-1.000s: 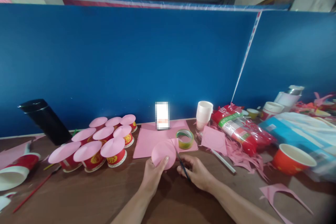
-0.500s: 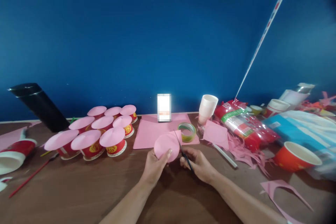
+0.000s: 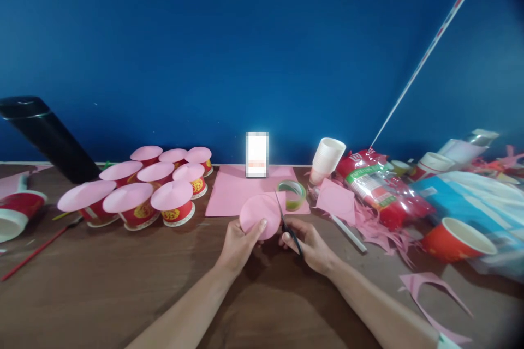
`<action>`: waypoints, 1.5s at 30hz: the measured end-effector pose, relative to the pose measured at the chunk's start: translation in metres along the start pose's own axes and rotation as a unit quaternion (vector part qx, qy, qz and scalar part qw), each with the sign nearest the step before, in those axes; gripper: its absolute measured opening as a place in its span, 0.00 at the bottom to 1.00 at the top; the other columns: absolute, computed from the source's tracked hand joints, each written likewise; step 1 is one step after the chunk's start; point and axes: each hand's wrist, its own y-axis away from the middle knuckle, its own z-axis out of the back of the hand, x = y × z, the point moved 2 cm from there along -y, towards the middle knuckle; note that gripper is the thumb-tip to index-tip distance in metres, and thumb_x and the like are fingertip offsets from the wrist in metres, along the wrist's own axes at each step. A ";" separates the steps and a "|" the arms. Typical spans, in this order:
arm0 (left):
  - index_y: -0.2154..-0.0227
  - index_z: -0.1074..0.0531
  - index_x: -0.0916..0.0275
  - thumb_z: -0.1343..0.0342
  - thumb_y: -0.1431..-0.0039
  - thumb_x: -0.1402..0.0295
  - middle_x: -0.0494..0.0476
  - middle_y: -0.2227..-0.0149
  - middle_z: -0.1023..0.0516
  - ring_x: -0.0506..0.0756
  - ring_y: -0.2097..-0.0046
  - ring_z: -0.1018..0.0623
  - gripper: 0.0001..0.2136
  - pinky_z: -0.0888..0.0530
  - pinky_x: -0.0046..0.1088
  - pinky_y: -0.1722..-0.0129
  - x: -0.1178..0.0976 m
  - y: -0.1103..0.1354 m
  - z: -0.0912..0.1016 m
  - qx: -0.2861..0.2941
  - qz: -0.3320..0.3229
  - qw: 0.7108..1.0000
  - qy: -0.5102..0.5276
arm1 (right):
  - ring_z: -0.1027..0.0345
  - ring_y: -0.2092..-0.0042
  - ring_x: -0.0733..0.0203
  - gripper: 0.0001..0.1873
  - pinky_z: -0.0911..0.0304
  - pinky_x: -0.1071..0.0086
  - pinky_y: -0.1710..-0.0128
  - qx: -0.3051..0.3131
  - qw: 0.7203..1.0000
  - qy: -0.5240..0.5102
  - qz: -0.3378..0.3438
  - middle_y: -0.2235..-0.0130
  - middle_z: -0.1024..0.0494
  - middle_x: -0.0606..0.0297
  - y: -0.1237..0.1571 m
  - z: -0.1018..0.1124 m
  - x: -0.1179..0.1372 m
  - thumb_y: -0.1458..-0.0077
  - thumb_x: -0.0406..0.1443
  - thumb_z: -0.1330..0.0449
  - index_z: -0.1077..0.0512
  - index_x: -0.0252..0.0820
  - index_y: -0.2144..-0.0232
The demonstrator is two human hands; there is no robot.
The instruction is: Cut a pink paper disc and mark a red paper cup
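Note:
My left hand (image 3: pixel 241 245) grips a round piece of pink paper (image 3: pixel 258 217), its thumb lying on top and the fingers underneath. A corner of paper still sticks out at the circle's upper right. Around the handles of a pair of dark scissors (image 3: pixel 292 237) my right hand (image 3: pixel 309 245) is closed, with the blades pointing up along the paper's right edge. Just behind the hands lie a roll of green tape (image 3: pixel 295 196) and a large pink sheet (image 3: pixel 229 191). A lit, blurred-out screen (image 3: pixel 257 155) stands on the sheet's far side.
To the left stand several red cups topped with pink discs (image 3: pixel 172 196), a black flask (image 3: pixel 49 139) and a red brush (image 3: pixel 36 253). On the right are stacked white cups (image 3: pixel 327 158), a red plastic bag (image 3: pixel 376 185), pink scraps (image 3: pixel 379 232) and an orange cup (image 3: pixel 458 240). A blue wall (image 3: pixel 245 54) rises behind.
The camera view has tilted down slightly, so the table items sit higher in the picture. Both hands keep their hold on paper and scissors, the blades staying at the paper's right edge.

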 end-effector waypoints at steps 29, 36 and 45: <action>0.79 0.26 0.69 0.39 0.58 0.61 0.52 0.84 0.29 0.47 0.82 0.34 0.13 0.36 0.21 0.83 -0.006 0.002 -0.001 -0.002 0.002 1.000 -0.001 | 0.41 0.74 0.67 0.19 0.43 0.74 0.76 -0.014 1.000 0.011 -0.006 0.76 0.34 0.68 0.000 0.000 0.002 0.50 0.48 0.42 0.32 0.37 0.68; 0.77 0.25 0.70 0.39 0.57 0.61 0.54 0.82 0.26 0.48 0.80 0.31 0.13 0.34 0.22 0.81 -0.003 0.001 0.001 -0.004 -0.002 1.000 -0.012 | 0.43 0.75 0.68 0.17 0.44 0.74 0.75 -0.009 1.000 -0.003 -0.002 0.77 0.36 0.68 0.000 0.000 -0.002 0.49 0.46 0.41 0.31 0.36 0.66; 0.73 0.24 0.69 0.40 0.56 0.62 0.57 0.73 0.22 0.53 0.71 0.25 0.13 0.29 0.25 0.70 -0.003 0.001 0.001 0.004 -0.019 1.000 0.012 | 0.40 0.74 0.67 0.18 0.42 0.74 0.74 -0.008 1.000 -0.005 -0.014 0.76 0.34 0.67 -0.001 0.000 -0.003 0.50 0.45 0.41 0.31 0.36 0.65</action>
